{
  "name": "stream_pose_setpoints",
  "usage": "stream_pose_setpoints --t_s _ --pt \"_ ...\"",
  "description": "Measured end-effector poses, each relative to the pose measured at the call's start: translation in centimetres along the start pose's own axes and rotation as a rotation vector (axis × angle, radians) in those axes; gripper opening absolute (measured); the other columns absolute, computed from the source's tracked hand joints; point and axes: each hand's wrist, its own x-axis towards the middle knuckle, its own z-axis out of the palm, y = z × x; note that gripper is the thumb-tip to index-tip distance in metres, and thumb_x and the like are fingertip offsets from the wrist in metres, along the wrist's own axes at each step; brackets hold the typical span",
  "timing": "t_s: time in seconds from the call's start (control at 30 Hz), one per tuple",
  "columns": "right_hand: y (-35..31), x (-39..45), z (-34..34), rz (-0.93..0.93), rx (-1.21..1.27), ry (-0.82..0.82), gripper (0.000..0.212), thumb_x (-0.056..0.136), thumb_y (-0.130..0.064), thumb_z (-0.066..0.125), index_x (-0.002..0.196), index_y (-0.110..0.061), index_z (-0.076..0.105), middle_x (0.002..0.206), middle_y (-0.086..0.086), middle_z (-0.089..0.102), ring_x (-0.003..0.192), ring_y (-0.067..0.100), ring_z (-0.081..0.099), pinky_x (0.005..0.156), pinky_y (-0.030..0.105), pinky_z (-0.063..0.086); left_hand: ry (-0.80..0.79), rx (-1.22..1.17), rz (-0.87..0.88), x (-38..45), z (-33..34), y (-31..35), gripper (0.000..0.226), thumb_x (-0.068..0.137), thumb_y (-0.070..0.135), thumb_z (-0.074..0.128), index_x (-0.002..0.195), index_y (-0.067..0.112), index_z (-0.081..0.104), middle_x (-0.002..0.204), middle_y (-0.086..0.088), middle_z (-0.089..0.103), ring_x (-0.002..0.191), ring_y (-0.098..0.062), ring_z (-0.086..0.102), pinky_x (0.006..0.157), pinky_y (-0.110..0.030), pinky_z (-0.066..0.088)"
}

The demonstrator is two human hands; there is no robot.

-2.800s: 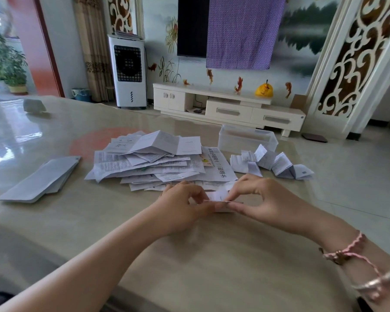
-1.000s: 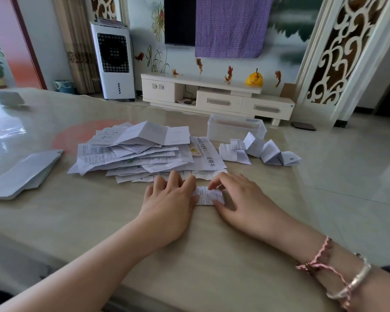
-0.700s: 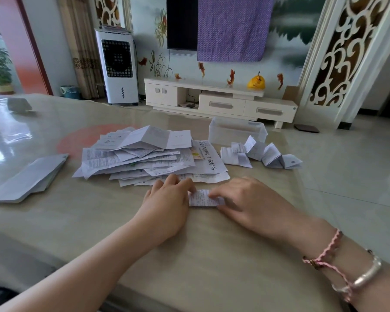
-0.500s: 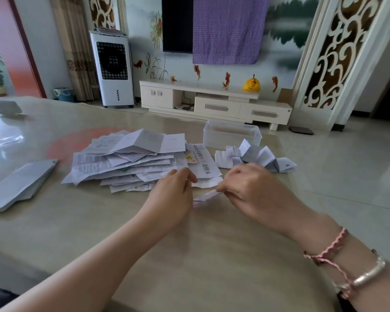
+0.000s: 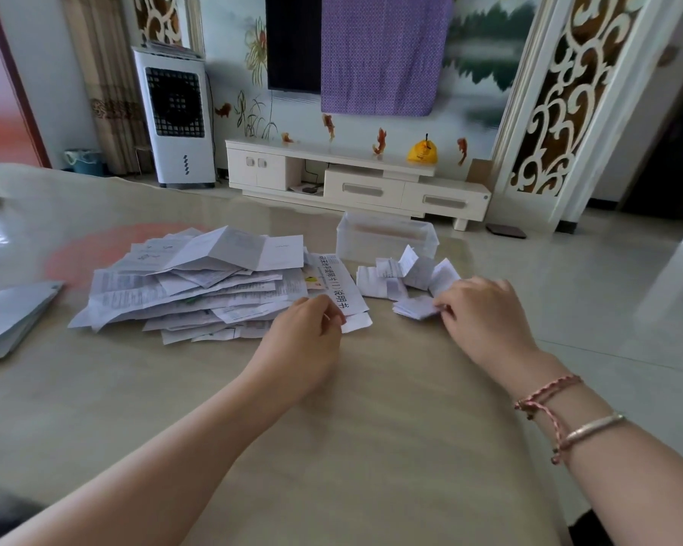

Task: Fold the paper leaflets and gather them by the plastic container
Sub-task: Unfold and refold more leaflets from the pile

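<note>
Since 0.5 s ago, right hand (image 5: 480, 313) carried folded leaflet (image 5: 415, 308) toward 1 o'clock, pinching it beside folded pile (image 5: 407, 275). Long axis 9–3. Left hand (image 5: 304, 340), fingers curled, touches unfolded stack (image 5: 198, 281); grip indeterminate.

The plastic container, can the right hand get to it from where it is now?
Probably yes. The right hand holds a folded leaflet just short of the plastic container; only low folded leaflets lie between.

Bare forearms, no sleeves; pink braided cord (image 5: 545, 396), seemingly silver bangle (image 5: 592, 427), right wrist
</note>
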Motion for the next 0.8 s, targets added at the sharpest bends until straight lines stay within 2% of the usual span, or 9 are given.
stream_pose_setpoints --t_s 0.07,0.17,0.3,0.4,0.5,0.63,0.7,0.8 --pt "-0.3 -0.1 0.1 0.025 -0.015 -0.093 0.028 0.087 -0.011 0.05 0.099 -0.028 0.069 0.101 -0.004 0.067 0.103 0.022 0.056 0.071 0.029 0.018 0.004 -0.004 -0.01 0.1 -0.5 -0.2 0.018 0.096 0.018 0.042 0.1 0.022 0.059 0.108 0.003 0.057 0.093 -0.015 0.049 0.074 -0.027 0.035" --pt "-0.3 -0.6 -0.6 0.07 -0.001 -0.047 0.036 0.084 -0.006 0.049 0.108 -0.029 0.064 0.102 -0.005 0.067 0.107 0.021 0.057 0.072 0.029 0.018 0.019 -0.01 -0.032 0.2 -1.2 -0.3 0.018 0.095 0.017 0.042 0.099 0.026 0.058 0.106 0.005 0.056 0.093 -0.015 0.051 0.071 -0.027 0.034" --pt "-0.7 -1.0 -1.8 0.109 0.047 -0.001 0.033 0.087 -0.009 0.049 0.113 -0.024 0.062 0.105 -0.004 0.067 0.1 0.023 0.057 0.072 0.03 0.021 0.032 -0.034 -0.051 0.2 -2.2 -0.4 0.022 0.094 0.013 0.041 0.101 0.024 0.059 0.107 0.003 0.055 0.086 -0.016 0.05 0.062 -0.028 0.035" --pt "-2.1 -1.1 -2.5 0.098 0.187 0.029 0.028 0.087 -0.01 0.052 0.108 -0.021 0.066 0.101 -0.003 0.069 0.092 0.022 0.059 0.075 0.029 0.029 0.061 -0.034 -0.065 -0.2 -3.6 -0.7 0.023 0.094 0.012 0.041 0.102 0.022 0.06 0.109 0.002 0.056 0.086 -0.016 0.049 0.064 -0.027 0.035" --pt "-4.4 -0.2 -3.2 0.069 0.345 -0.026 0.021 0.089 -0.015 0.053 0.102 -0.02 0.068 0.094 -0.005 0.069 0.085 0.018 0.059 0.077 0.03 0.041 0.06 -0.018 -0.094 -0.4 -5.2 -1.4 0.021 0.094 0.014 0.042 0.103 0.021 0.06 0.108 0.001 0.057 0.085 -0.017 0.051 0.063 -0.027 0.037" --pt "-8.2 2.4 -3.6 0.007 0.472 -0.127 0.02 0.089 -0.014 0.052 0.101 -0.019 0.068 0.084 -0.008 0.063 0.082 0.014 0.056 0.067 0.024 0.035 0.042 0.013 -0.136 -0.7 -7.4 -2.7 0.02 0.093 0.014 0.042 0.104 0.019 0.058 0.107 0.001 0.058 0.078 -0.018 0.051 0.061 -0.027 0.038" --pt "-10.4 4.1 -3.4 -0.055 0.532 -0.129 0.017 0.089 -0.017 0.057 0.101 -0.018 0.069 0.089 -0.006 0.066 0.082 0.013 0.056 0.07 0.025 0.039 0.033 0.037 -0.165 -0.8 -8.6 -3.7 0.021 0.092 0.013 0.041 0.105 0.018 0.057 0.106 0.001 0.058 0.078 -0.018 0.05 0.062 -0.028 0.038" --pt "-14.3 6.6 -2.8 -0.149 0.571 -0.107 0.024 0.087 -0.026 0.063 0.109 -0.016 0.066 0.104 0.0 0.065 0.096 0.018 0.057 0.084 0.033 0.047 0.038 0.061 -0.217 -0.8 -10.4 -5.3 0.021 0.091 0.011 0.04 0.104 0.018 0.056 0.102 -0.002 0.058 0.076 -0.019 0.05 0.064 -0.028 0.04"
